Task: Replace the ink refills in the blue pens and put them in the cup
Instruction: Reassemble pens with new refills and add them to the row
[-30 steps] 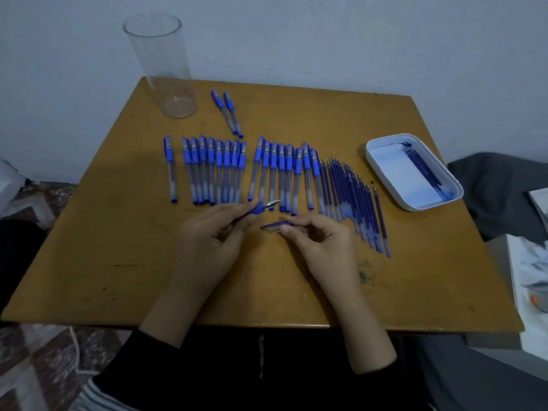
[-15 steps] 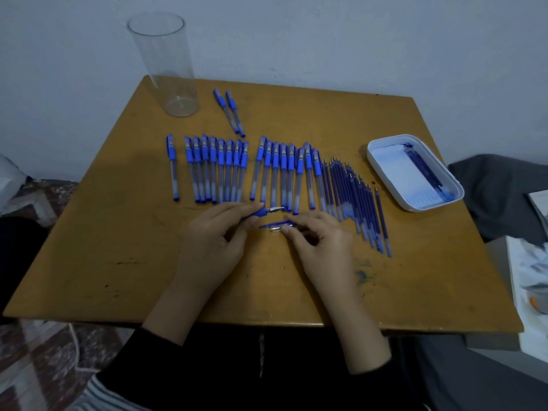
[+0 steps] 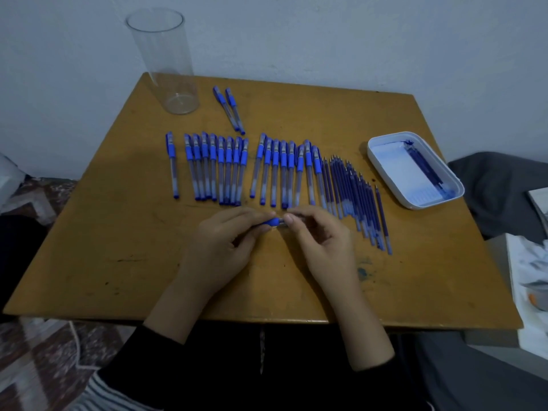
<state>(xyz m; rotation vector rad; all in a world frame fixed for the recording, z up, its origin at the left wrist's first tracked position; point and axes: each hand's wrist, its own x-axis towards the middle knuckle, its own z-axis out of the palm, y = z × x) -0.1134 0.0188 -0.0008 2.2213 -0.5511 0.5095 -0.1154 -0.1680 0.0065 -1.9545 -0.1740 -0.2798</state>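
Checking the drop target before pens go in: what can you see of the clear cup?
The cup is a tall, clear cylinder, plastic by the look, with a thicker round base. It stands upright, mouth open, on the far left corner of the table, near the wall. Nothing shows inside it. Only the table touches it; two pens lie to its right, apart from it.

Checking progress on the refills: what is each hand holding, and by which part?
One blue pen: the left hand pinches its blue grip, the right hand its clear barrel.
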